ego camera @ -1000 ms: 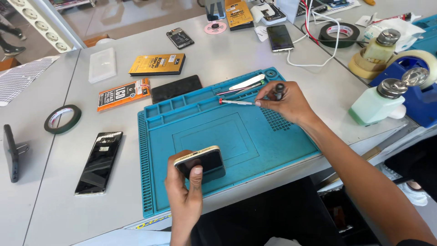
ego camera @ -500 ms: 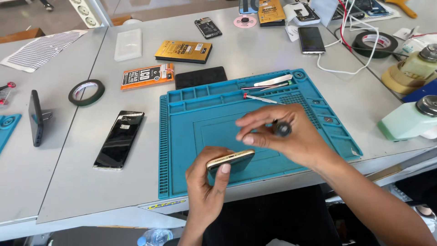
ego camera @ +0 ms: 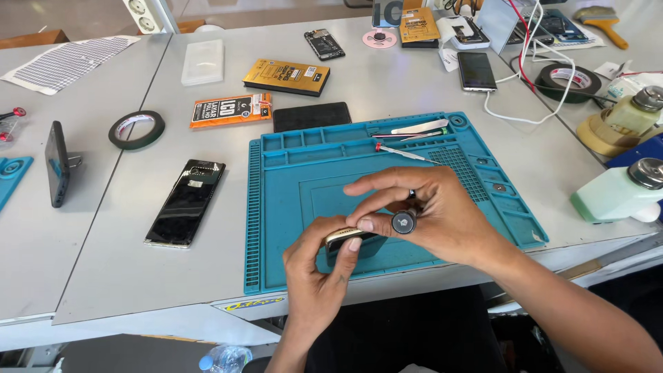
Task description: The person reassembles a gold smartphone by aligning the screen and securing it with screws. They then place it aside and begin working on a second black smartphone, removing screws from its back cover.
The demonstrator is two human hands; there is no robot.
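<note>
Two hands meet over the blue repair mat (ego camera: 290,207). The left hand (ego camera: 321,266) grips a gold-edged phone (ego camera: 344,237) on its edge, just above the mat's near side; the right hand (ego camera: 421,214) is closed round a small black-capped screwdriver (ego camera: 404,222) at the phone's end. Likely a screw is being driven — needing a steady, aligned tip. The phone looks thin, dark-faced.

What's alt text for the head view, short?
Over a blue repair mat, the left hand holds a small phone edge-up while the right hand pinches a dark round-capped tool against it. A red-tipped screwdriver lies on the mat, and a black phone lies on the grey table to the left.
</note>
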